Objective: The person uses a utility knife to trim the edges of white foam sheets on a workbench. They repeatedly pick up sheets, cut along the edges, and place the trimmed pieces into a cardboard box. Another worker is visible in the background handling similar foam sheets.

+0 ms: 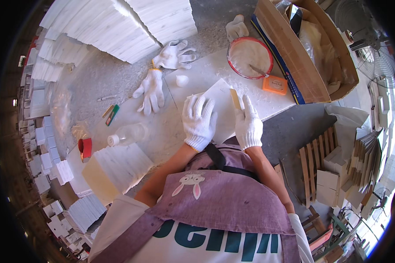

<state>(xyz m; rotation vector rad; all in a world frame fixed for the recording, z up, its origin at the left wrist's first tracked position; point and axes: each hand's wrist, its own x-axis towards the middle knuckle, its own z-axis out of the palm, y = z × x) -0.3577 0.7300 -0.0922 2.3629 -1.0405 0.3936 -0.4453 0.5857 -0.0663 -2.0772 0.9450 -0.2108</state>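
Note:
A white marble-look tile [220,93] lies on the work table in front of me. My left hand [199,122], in a white knit glove, rests on the tile's left part with its fingers stretched out. At the tile's right edge my right hand [249,125], gloved the same way, pinches a thin yellowish strip [235,99] between thumb and fingers. The strip stands on edge along the tile's side; what it is made of, I cannot tell. Beyond the tile sit a small white lump [182,80] and a red-rimmed bowl of white paste [245,55] with a spatula [258,70] in it.
Loose white gloves [151,92] lie at the far left, near tall tile stacks [105,26]. An orange box [275,85] and a large cardboard box [303,52] stand right. To the left are a clear bottle [129,134], a green-handled cutter [112,115] and a tape roll [84,148].

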